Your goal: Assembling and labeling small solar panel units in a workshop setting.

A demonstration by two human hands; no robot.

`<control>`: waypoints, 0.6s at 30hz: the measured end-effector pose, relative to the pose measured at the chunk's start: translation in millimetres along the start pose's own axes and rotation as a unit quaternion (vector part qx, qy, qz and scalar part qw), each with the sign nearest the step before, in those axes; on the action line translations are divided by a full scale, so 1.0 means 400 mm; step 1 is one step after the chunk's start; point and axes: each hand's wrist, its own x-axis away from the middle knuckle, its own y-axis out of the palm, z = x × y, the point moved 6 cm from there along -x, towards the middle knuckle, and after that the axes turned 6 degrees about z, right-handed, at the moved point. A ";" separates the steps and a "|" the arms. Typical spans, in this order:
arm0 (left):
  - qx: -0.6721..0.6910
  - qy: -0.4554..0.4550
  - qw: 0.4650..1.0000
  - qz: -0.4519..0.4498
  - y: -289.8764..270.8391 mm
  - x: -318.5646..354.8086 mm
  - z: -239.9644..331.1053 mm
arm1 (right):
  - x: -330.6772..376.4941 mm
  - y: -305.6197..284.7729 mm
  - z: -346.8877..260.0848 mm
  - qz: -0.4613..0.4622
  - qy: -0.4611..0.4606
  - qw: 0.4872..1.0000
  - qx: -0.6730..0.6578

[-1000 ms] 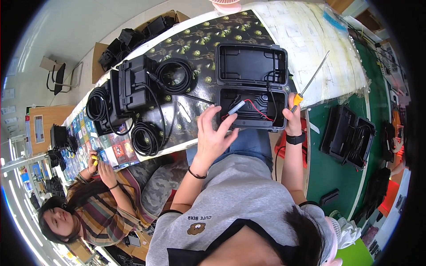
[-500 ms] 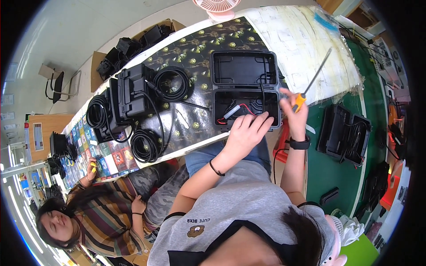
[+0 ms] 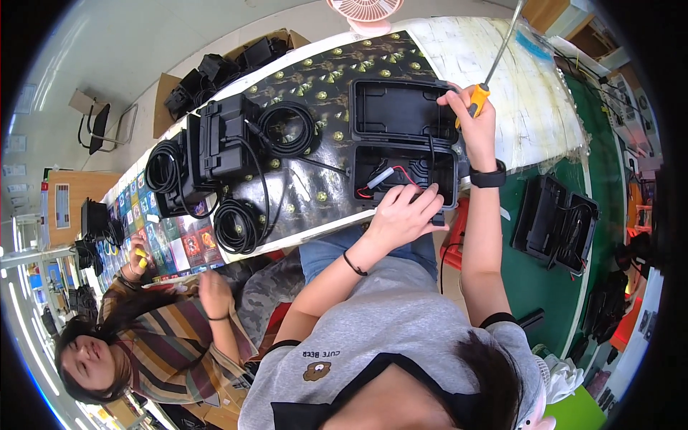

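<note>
An open black plastic case (image 3: 393, 113) lies on the table before me, its lid folded to the far side. In its near half sit a small grey cylinder (image 3: 380, 178) with red wires and some black cable. My left hand (image 3: 408, 216) grips the near rim, fingers over the edge and thumb in front. With my right hand (image 3: 474, 123) I hold a screwdriver (image 3: 479, 99) by its yellow and black handle, the shaft pointing up and away. The fingertips of that hand are at the lid's right edge.
More black cases (image 3: 223, 140) with coiled cables (image 3: 289, 127) stand to the left. Another open case (image 3: 552, 222) rests on the green surface (image 3: 512, 283) at right. A pink fan (image 3: 367, 13) stands at the far edge. A co-worker (image 3: 165, 333) sits at lower left.
My right hand has moved away from me to the lid's right edge, carrying the screwdriver. My left hand stays at the near rim, its thumb now showing. The co-worker's near hand has lifted.
</note>
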 end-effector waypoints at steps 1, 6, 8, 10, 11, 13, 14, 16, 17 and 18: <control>-0.001 -0.001 1.000 0.001 0.003 0.003 0.001 | 0.001 0.008 -0.011 0.022 -0.039 0.999 0.000; -0.010 -0.010 1.000 0.000 0.011 -0.005 -0.013 | 0.037 -0.015 -0.105 0.088 -0.067 0.988 -0.104; 0.015 -0.015 1.000 -0.007 -0.003 -0.037 -0.037 | 0.068 -0.028 -0.150 0.071 -0.090 0.991 -0.063; 0.022 -0.010 1.000 0.018 -0.008 -0.062 -0.061 | 0.097 -0.028 -0.180 0.043 -0.110 0.993 -0.010; 0.028 -0.002 0.999 0.042 -0.018 -0.074 -0.068 | 0.108 -0.029 -0.183 0.041 -0.110 0.993 -0.010; 0.046 0.035 0.995 0.087 -0.024 -0.063 -0.074 | 0.127 -0.024 -0.186 0.038 -0.112 0.992 0.042; 0.065 0.073 0.987 0.130 -0.033 -0.049 -0.072 | 0.133 -0.023 -0.185 0.041 -0.108 0.992 0.044; 0.054 0.077 0.979 0.179 -0.041 0.000 -0.085 | 0.144 -0.022 -0.184 0.042 -0.101 0.994 0.027; 0.043 0.082 0.969 0.227 -0.056 0.027 -0.087 | 0.148 -0.024 -0.180 0.043 -0.094 0.995 0.011; 0.025 0.028 0.965 0.260 -0.067 0.054 -0.100 | 0.153 -0.027 -0.172 0.041 -0.088 0.995 0.008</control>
